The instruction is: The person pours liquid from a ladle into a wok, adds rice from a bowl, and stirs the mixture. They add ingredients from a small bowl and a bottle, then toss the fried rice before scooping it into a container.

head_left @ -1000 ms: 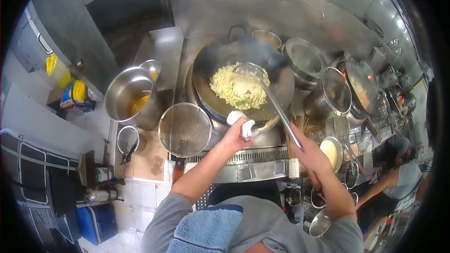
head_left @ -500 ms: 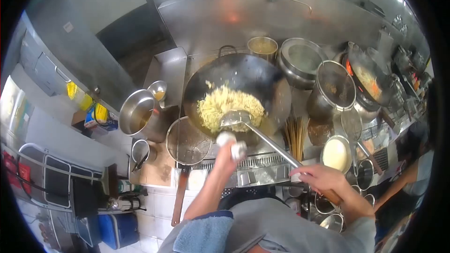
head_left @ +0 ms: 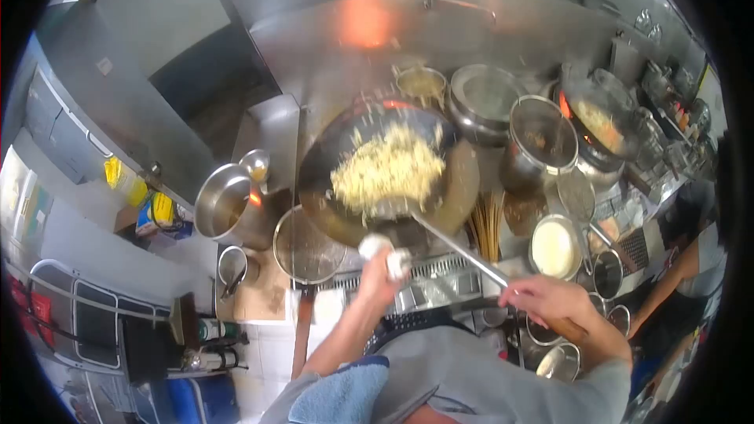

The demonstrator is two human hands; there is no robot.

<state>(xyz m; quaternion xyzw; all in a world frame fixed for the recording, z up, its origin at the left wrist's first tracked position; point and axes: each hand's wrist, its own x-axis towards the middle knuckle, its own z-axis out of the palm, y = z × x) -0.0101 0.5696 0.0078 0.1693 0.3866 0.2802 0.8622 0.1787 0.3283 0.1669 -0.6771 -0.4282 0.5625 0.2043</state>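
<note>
The steel bench (head_left: 250, 305) spreads beyond and to both sides of the person's fingers. On it, the large dark wok (head_left: 465, 180) sits just beyond the left hand (head_left: 378, 283), orange flame showing at its far edge. To the left of those fingers stands a deep steel pot (head_left: 218, 202); nearer them lies a round mesh strainer (head_left: 308, 245), its wooden handle pointing back toward the person. The pale, chopped-looking food (head_left: 386, 171) is heaped in the wok, beyond the left fingers, with loose bits in the air above it. A container of pale yellow liquid (head_left: 554, 247) stands just beyond the right hand (head_left: 550, 301). The right fingers are wrapped around the long handle of a ladle (head_left: 463, 251), whose head meets the near side of the food. Thin sticks (head_left: 488, 226) stand between the hands, farther out. The left fingers are closed on a bunched white cloth (head_left: 375, 247) by the wok's near rim; whether it touches the rim cannot be told.
</note>
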